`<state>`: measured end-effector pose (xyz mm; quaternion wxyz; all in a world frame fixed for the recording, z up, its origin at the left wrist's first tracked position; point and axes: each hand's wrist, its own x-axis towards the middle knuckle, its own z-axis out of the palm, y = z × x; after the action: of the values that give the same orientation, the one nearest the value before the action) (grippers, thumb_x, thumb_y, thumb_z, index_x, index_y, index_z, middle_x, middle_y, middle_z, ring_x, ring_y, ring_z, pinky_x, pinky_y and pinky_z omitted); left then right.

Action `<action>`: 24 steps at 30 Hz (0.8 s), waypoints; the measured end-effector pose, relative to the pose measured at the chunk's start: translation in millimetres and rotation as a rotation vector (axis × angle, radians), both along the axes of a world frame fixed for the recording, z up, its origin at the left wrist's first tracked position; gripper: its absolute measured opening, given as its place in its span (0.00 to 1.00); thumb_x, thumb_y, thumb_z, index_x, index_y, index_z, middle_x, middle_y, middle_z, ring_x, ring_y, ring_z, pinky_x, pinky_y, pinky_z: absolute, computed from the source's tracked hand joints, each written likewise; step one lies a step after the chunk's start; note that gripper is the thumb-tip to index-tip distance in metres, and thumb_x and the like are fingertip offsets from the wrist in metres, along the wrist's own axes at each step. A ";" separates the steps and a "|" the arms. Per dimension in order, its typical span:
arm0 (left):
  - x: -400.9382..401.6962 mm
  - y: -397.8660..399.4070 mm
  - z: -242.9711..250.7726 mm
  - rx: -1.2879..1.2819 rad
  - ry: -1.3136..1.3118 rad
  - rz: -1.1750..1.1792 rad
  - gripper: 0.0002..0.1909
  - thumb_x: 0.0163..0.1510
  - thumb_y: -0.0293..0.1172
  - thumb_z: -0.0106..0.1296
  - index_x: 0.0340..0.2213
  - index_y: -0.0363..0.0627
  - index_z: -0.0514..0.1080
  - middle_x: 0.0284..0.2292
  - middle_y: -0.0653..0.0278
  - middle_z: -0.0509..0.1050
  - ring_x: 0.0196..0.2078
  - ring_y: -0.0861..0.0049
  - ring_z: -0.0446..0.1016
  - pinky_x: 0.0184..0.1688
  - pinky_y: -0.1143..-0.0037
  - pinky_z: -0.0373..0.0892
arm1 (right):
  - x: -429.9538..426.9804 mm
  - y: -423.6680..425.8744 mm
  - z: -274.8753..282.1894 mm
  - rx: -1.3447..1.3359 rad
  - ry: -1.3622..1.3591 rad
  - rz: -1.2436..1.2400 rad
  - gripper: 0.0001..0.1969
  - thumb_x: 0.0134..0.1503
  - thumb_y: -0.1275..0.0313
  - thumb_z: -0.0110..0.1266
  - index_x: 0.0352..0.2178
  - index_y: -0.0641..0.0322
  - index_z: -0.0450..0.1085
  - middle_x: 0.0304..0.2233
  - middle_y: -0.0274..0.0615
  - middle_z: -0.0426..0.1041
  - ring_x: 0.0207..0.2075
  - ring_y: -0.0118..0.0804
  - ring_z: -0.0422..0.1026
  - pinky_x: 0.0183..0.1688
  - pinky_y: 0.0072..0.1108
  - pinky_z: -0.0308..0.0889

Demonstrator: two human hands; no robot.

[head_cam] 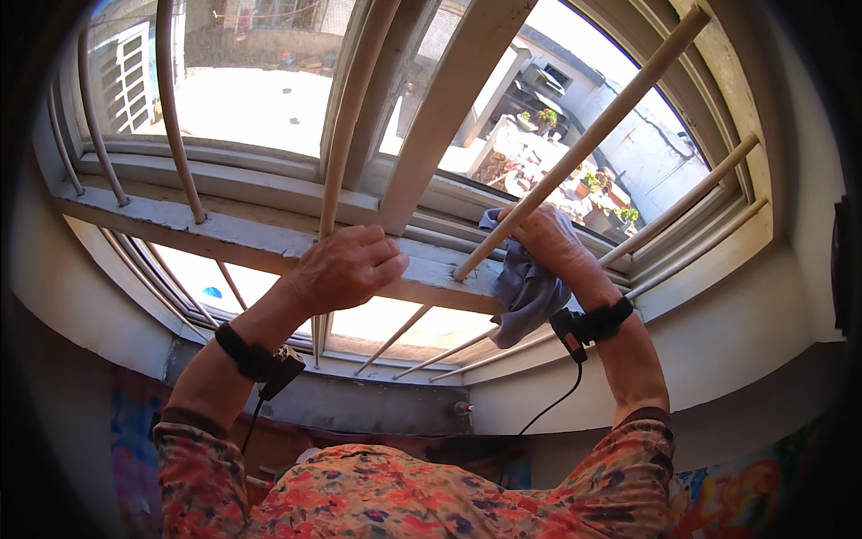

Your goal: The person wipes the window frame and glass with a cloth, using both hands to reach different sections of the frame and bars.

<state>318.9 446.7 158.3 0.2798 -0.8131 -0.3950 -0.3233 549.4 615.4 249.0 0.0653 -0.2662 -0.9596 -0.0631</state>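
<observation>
My left hand is closed around a white-painted window bar, just above the wooden crossbar. To the right, my right hand reaches past a second bar with a grey-blue cloth in its grip. The cloth's top end shows at the fingers near the lower rail of the window frame, and its loose part hangs down over the crossbar. The bar hides part of the right fingers. A black strap with a small cabled device is on each wrist.
More bars stand at the left, and others at the right. A thick upright post rises between my hands. Below the crossbar are a lower window with bars and a grey sill. Outside are potted plants.
</observation>
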 end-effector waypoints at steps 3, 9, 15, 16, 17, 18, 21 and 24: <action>0.1 1.6 -0.2 -0.001 -0.010 -0.006 0.08 0.43 0.25 0.54 0.28 0.42 0.68 0.23 0.66 0.70 0.26 0.77 0.67 0.27 0.78 0.66 | -9.1 13.8 1.2 -0.048 0.238 -0.015 0.07 0.50 0.76 0.50 0.32 0.64 0.70 0.27 0.47 0.71 0.30 0.42 0.71 0.34 0.26 0.66; 0.0 -3.3 3.9 -0.069 0.003 0.020 0.07 0.40 0.25 0.53 0.26 0.41 0.68 0.23 0.66 0.68 0.27 0.76 0.68 0.30 0.78 0.67 | -74.5 -1.7 6.9 0.285 0.159 0.288 0.07 0.51 0.75 0.46 0.31 0.53 0.70 0.24 0.45 0.67 0.25 0.44 0.72 0.25 0.29 0.67; -0.8 -2.3 -0.1 -0.003 -0.039 -0.033 0.10 0.38 0.25 0.53 0.28 0.41 0.68 0.23 0.65 0.68 0.25 0.73 0.67 0.27 0.76 0.65 | -87.0 4.5 0.2 0.375 0.049 0.378 0.04 0.47 0.78 0.45 0.25 0.61 0.68 0.24 0.45 0.67 0.24 0.44 0.72 0.24 0.27 0.69; -1.2 -2.9 -0.6 -0.010 -0.042 -0.028 0.10 0.38 0.25 0.53 0.28 0.41 0.68 0.23 0.65 0.68 0.25 0.73 0.67 0.27 0.76 0.65 | -87.9 4.4 -0.5 0.391 0.025 0.372 0.04 0.47 0.78 0.45 0.25 0.62 0.68 0.24 0.45 0.68 0.24 0.44 0.72 0.24 0.27 0.69; -1.7 -3.2 -1.0 -0.027 -0.032 -0.018 0.10 0.39 0.25 0.53 0.28 0.41 0.68 0.24 0.65 0.68 0.25 0.74 0.67 0.27 0.76 0.65 | -88.0 4.6 -1.9 0.408 0.000 0.365 0.04 0.47 0.79 0.45 0.25 0.63 0.68 0.24 0.45 0.68 0.24 0.43 0.73 0.24 0.27 0.69; -2.3 -3.4 0.3 -0.034 -0.020 -0.008 0.10 0.39 0.25 0.53 0.27 0.41 0.68 0.24 0.66 0.68 0.25 0.74 0.66 0.27 0.76 0.65 | -87.8 4.1 0.0 0.410 0.000 0.369 0.04 0.47 0.79 0.45 0.25 0.63 0.68 0.24 0.45 0.68 0.24 0.43 0.73 0.24 0.27 0.69; -3.1 -3.7 -0.2 -0.025 -0.033 -0.009 0.09 0.39 0.25 0.53 0.28 0.42 0.68 0.23 0.66 0.68 0.25 0.74 0.66 0.27 0.76 0.65 | -80.7 1.4 3.5 0.406 -0.076 0.302 0.04 0.47 0.79 0.45 0.25 0.64 0.68 0.25 0.45 0.69 0.25 0.43 0.73 0.26 0.27 0.69; -1.1 -0.5 -2.3 -0.006 -0.045 -0.023 0.09 0.40 0.25 0.54 0.27 0.42 0.68 0.24 0.66 0.68 0.26 0.75 0.66 0.27 0.76 0.65 | -54.8 7.5 7.2 0.369 -0.184 0.136 0.05 0.47 0.78 0.46 0.26 0.63 0.69 0.25 0.45 0.69 0.28 0.43 0.73 0.29 0.28 0.69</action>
<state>317.8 446.2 156.0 0.2645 -0.8110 -0.3930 -0.3433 494.6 622.9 256.2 0.0291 -0.1776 -0.9495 -0.2570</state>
